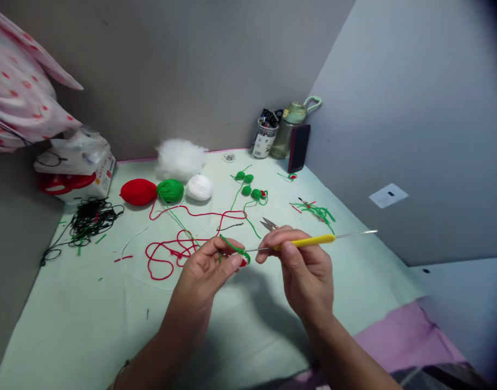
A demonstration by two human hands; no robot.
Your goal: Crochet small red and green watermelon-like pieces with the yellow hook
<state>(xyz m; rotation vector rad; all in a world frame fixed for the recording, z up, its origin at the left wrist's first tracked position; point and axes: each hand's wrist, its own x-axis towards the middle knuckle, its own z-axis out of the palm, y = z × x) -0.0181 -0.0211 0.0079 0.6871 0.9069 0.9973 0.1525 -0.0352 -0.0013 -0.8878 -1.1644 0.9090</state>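
Note:
My left hand (210,271) pinches a small crocheted piece (245,259) in red, white and green between thumb and fingers. Green yarn loops up from the piece over the index finger. My right hand (303,268) grips a crochet hook (309,241) by its yellow handle. The hook's thin metal shaft reaches left to the piece; its tip is hidden at the stitches. The other metal end sticks out to the right. Just behind my right hand, scissors (268,223) lie with only the blades plainly showing.
Red (138,192), green (170,190) and white yarn balls (199,187) sit in a row before white stuffing (181,158). Loose red yarn (161,276) sprawls leftward. Green crocheted balls (247,190), yarn scraps (319,211), tangled black yarn (94,219), a phone (299,148) and a bottle (281,138) stand or lie around.

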